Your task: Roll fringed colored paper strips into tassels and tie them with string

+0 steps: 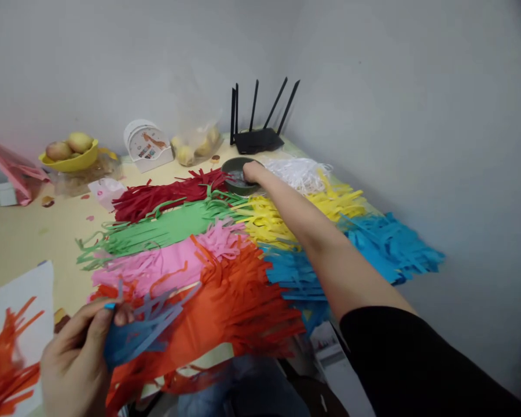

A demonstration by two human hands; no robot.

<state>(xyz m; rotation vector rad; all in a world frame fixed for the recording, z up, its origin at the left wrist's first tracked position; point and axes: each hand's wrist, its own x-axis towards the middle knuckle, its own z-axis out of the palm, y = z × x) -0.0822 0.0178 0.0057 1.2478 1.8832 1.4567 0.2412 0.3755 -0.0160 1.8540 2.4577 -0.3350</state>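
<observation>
In the lower left, my left hand (pixel 79 353) pinches a piece of fringed blue paper (pixel 136 339) between thumb and fingers. The blue strips stick out to the right over fringed orange paper (pixel 208 307). My right arm stretches across the table, and my right hand (pixel 253 172) dips into a round dark green bowl (pixel 231 184). Its fingers are curled together; what they hold, if anything, is hidden. Around the bowl lie fringed paper piles: red (pixel 160 200), green (pixel 173 226), pink (pixel 165 263), yellow (pixel 267 219), white (pixel 299 175) and blue (pixel 386 246).
A black router (pixel 259 141) with upright antennas stands behind the bowl. Along the wall are a bag of yellow fruit (pixel 200 146), a white giraffe box (pixel 147 147), a yellow fruit bowl (pixel 72 162) and a pink stand (pixel 15 168). More orange fringe (pixel 4 359) lies on white paper (pixel 35 289).
</observation>
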